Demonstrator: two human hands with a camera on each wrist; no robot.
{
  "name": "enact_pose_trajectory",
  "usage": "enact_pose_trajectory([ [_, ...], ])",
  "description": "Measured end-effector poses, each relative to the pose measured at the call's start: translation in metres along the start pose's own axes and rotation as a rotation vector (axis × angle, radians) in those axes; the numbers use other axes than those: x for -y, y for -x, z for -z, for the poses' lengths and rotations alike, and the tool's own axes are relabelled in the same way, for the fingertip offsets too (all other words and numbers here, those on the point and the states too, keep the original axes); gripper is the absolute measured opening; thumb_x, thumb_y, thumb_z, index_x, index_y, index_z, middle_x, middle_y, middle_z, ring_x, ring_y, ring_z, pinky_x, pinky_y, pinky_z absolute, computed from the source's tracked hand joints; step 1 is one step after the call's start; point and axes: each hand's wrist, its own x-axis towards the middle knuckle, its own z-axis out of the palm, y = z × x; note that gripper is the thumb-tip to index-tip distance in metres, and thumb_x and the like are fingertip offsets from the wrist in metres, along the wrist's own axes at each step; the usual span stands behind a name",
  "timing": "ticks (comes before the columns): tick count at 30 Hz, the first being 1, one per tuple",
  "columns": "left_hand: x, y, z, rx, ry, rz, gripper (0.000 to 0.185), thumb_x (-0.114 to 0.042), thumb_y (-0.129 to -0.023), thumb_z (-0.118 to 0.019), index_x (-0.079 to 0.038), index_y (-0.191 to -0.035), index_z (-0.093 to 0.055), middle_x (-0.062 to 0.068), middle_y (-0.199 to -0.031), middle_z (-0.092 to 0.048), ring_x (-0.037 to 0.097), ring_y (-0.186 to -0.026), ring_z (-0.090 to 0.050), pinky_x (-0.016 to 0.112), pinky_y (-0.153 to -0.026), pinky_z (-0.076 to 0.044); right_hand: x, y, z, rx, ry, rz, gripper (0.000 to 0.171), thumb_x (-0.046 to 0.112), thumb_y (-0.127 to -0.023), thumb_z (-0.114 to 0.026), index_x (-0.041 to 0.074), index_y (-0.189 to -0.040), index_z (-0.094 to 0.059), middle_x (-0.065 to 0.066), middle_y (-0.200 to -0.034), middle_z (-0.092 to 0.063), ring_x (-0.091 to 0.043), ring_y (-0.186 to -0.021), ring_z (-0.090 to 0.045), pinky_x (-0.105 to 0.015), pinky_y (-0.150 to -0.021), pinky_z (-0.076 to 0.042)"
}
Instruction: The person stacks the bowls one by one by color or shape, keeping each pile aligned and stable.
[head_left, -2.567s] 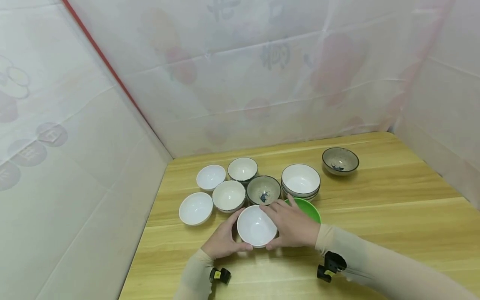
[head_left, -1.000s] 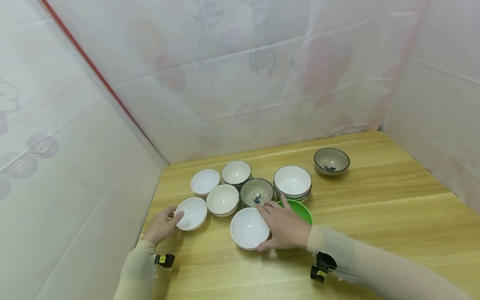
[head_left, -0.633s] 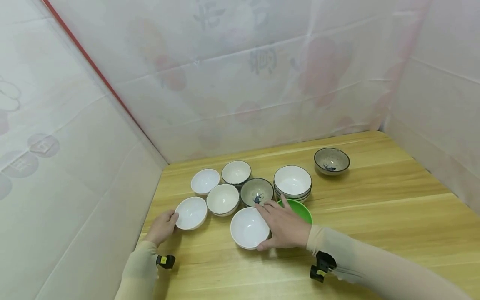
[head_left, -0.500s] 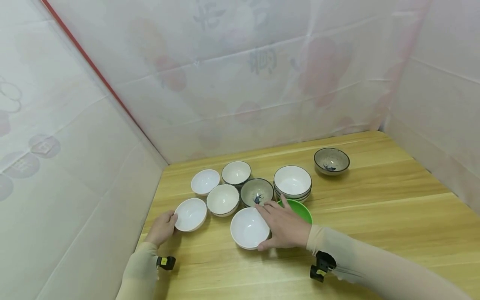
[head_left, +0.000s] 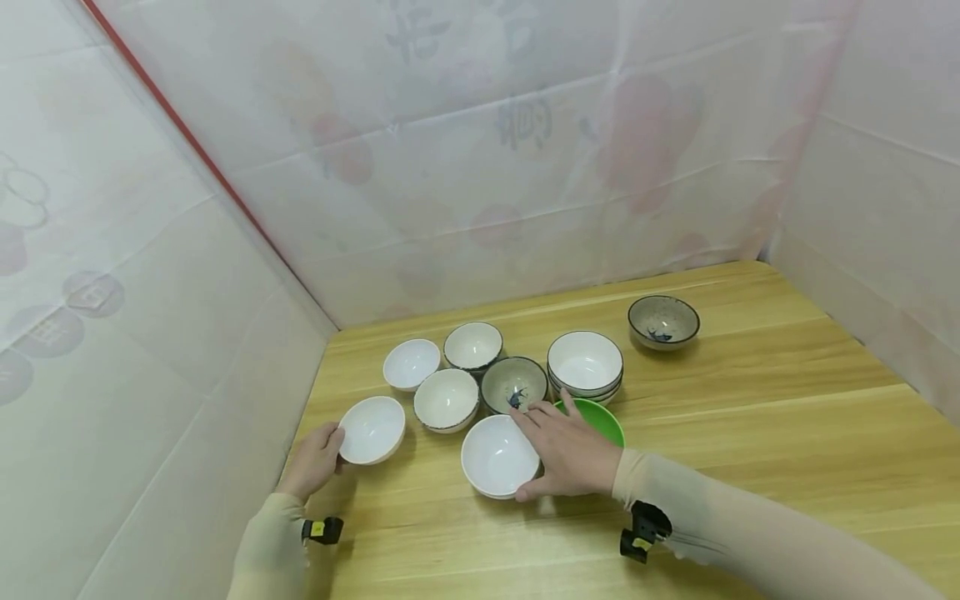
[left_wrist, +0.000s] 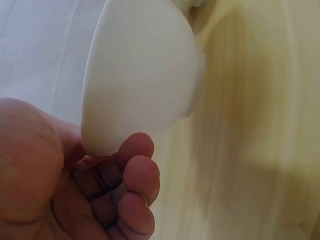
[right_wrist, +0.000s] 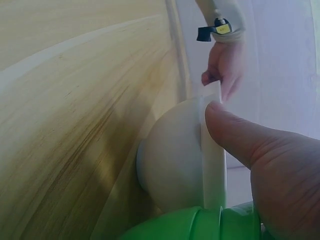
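Small white ceramic bowl (head_left: 371,429): tilted, lifted off the wooden table (head_left: 750,400), left of the large white ceramic bowl (head_left: 498,455). Left hand (head_left: 309,460) fingers curled on its near rim. Right hand (head_left: 573,454) pinches the large bowl's right rim.

1. Backdrop sheet (head_left: 525,125): faint large characters show through the translucent fabric, too washed out to read.
2. Left wall sheet (head_left: 90,293): round emblems with marks inside, illegible.
3. Wrist camera tags (head_left: 318,527): small yellow stickers, print too small to read.
4. Bowls: no readable text.
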Motion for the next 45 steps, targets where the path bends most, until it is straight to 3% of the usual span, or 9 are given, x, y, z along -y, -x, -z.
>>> enact_pose_trajectory([
  [6,-0.013,0.007,0.009,-0.015,0.019,-0.033,0.034,-0.019,-0.105,-0.037,0.007,-0.118,-0.055,0.009,-0.071,-0.057,0.019,-0.060,-0.053,0.030,-0.053,-0.044,-0.001,0.000,0.000,0.003,0.008,0.000,0.115,0.078,-0.067,-0.064,0.004,-0.149,-0.031,-0.014,-0.141,-0.046,-0.030,-0.135,-0.035,-0.068,-0.107,-0.009],
  [16,-0.044,0.016,0.011,-0.057,-0.048,-0.179,0.030,-0.022,-0.105,-0.040,-0.001,-0.103,-0.062,0.004,-0.065,-0.055,0.018,-0.056,-0.051,0.029,-0.049,-0.044,-0.001,0.002,0.001,0.006,-0.001,-0.003,0.114,0.080,-0.067,-0.061,0.007,-0.150,-0.031,-0.014,-0.143,-0.045,-0.031,-0.136,-0.034,-0.068,-0.107,-0.009],
  [21,-0.062,0.020,0.006,-0.035,-0.060,-0.250,0.028,-0.020,-0.104,-0.041,-0.004,-0.096,-0.062,0.002,-0.062,-0.053,0.015,-0.054,-0.050,0.028,-0.048,-0.043,-0.002,0.002,0.005,-0.004,-0.006,-0.012,0.112,0.083,-0.069,-0.054,0.010,-0.150,-0.031,-0.014,-0.143,-0.046,-0.030,-0.135,-0.036,-0.067,-0.108,-0.011],
  [28,-0.083,0.026,-0.004,0.004,-0.042,-0.323,0.025,-0.017,-0.104,-0.042,-0.006,-0.104,-0.064,0.002,-0.062,-0.054,0.013,-0.054,-0.049,0.027,-0.047,-0.043,-0.003,0.001,0.011,-0.081,-0.021,0.010,0.105,0.078,-0.072,-0.059,0.007,-0.147,-0.037,-0.010,-0.140,-0.049,-0.029,-0.131,-0.041,-0.064,-0.108,-0.018],
  [35,-0.105,0.029,-0.018,0.052,-0.029,-0.374,0.022,-0.016,-0.104,-0.042,-0.010,-0.098,-0.063,-0.002,-0.061,-0.053,0.012,-0.052,-0.049,0.027,-0.046,-0.043,0.000,0.000,0.013,-0.128,-0.034,0.038,0.100,0.076,-0.075,-0.058,0.008,-0.145,-0.040,-0.009,-0.138,-0.050,-0.028,-0.130,-0.042,-0.059,-0.109,-0.024],
  [45,-0.124,0.028,-0.037,0.117,-0.044,-0.486,0.023,-0.015,-0.104,-0.043,-0.008,-0.113,-0.063,0.000,-0.062,-0.055,0.006,-0.049,-0.048,0.025,-0.045,-0.044,0.006,-0.005,0.016,-0.199,-0.098,0.089,0.096,0.067,-0.073,-0.069,0.010,-0.144,-0.040,-0.005,-0.131,-0.055,-0.027,-0.125,-0.046,-0.058,-0.106,-0.028],
])
